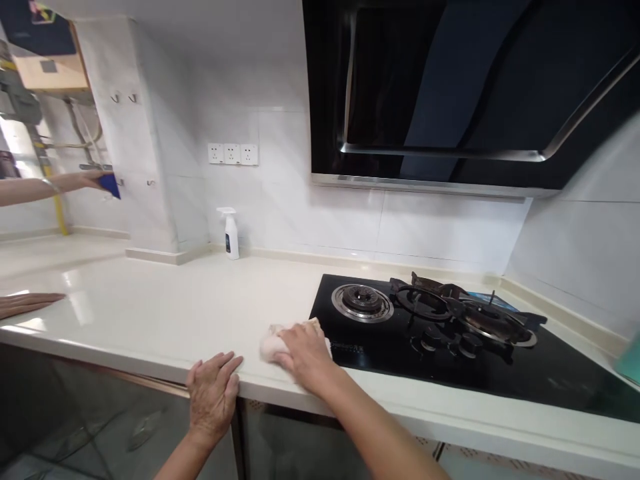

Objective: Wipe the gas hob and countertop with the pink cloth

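My right hand is closed over a pale, crumpled cloth, pressing it on the white countertop at the left front corner of the black gas stove. Part of the cloth is hidden under my fingers. To the left, my left hand rests on the counter's front edge, fingers stretched out and holding nothing. The stove's left burner sits bare of its pan support, while black pan supports lie crowded over the right side.
A white spray bottle stands by the back wall under the sockets. Overhead hangs a black range hood. At far left, another person's hand holds a blue cloth against the pillar; their other hand lies on the counter.
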Demonstrator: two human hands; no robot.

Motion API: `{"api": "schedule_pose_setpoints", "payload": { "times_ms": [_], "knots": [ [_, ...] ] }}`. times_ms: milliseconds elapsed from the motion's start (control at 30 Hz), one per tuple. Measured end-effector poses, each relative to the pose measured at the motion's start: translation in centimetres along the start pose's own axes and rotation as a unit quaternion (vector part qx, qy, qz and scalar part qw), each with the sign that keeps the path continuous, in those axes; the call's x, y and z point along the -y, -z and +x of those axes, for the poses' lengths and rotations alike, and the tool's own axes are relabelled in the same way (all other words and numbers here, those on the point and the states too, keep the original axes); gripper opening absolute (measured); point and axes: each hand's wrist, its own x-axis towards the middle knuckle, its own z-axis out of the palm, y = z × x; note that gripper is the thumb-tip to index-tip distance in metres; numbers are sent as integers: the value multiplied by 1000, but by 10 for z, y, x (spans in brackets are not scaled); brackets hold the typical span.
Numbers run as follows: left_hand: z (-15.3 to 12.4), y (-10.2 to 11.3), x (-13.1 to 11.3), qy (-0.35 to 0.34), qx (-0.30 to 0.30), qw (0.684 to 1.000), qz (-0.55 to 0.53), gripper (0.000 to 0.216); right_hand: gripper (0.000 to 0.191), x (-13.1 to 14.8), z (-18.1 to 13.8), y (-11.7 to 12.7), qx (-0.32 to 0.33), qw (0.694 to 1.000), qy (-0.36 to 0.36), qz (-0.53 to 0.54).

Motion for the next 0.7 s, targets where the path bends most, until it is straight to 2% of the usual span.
{"api": "schedule_pose_setpoints", "payload": {
  "times_ms": [133, 233, 300, 400, 500, 567, 633, 700],
  "knots": [
    [-1, 4, -2, 22, 19, 1000, 2, 34, 41, -45, -33, 18, -28, 999, -28, 3],
    [4, 12, -6, 43, 53, 998, 1, 35, 40, -88, -70, 31, -46, 993, -107, -23],
    [16, 21, -6, 49, 95, 994, -13, 32, 37, -115, -95, 39, -58, 985, -158, -41],
    [46, 32, 3, 43, 191, 979, -62, 32, 35, -142, -119, 45, -82, 974, -201, -67],
    [82, 31, 19, 16, 272, 955, -115, 39, 36, -152, -128, 43, -116, 965, -222, -73],
    [102, 23, 26, -11, 295, 947, -128, 36, 36, -156, -127, 41, -136, 964, -227, -39],
    [113, 14, 22, -34, 313, 940, -130, 36, 40, -163, -121, 42, -154, 958, -240, 33],
    [115, 6, 5, -50, 340, 928, -144, 43, 45, -174, -108, 49, -173, 944, -266, 92]
  ]
}}
